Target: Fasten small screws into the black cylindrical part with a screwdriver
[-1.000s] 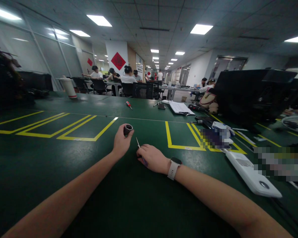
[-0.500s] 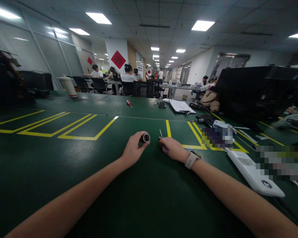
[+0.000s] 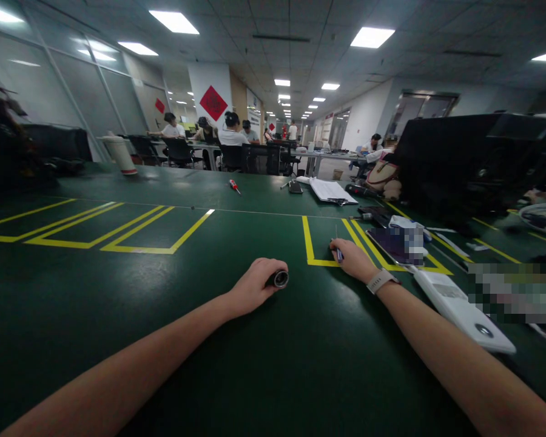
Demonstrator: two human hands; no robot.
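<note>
Low over the green tabletop (image 3: 236, 376), my left hand (image 3: 255, 285) is closed around a short black cylinder (image 3: 279, 279). Its round end, with a silver inner rim and a dark hollow, faces me; the fingers cover the rest. To the right, my right hand (image 3: 352, 260) grips a small screwdriver (image 3: 340, 255) with a dark purplish handle, its thin shaft pointing up and away from me. That hand is over a yellow-taped rectangle, apart from the left hand.
A red-handled screwdriver (image 3: 235, 186) lies further back, near a phone (image 3: 295, 187) and a clipboard with papers (image 3: 331, 191). A white power bank-like device (image 3: 464, 312) and a tablet (image 3: 389, 244) lie right. A cup (image 3: 121, 156) stands far left; a dark bulky object (image 3: 464, 170) stands right.
My right hand has moved right with the screwdriver, away from the left hand. My left hand has shifted slightly right and nearer to me, still holding the cylinder.
</note>
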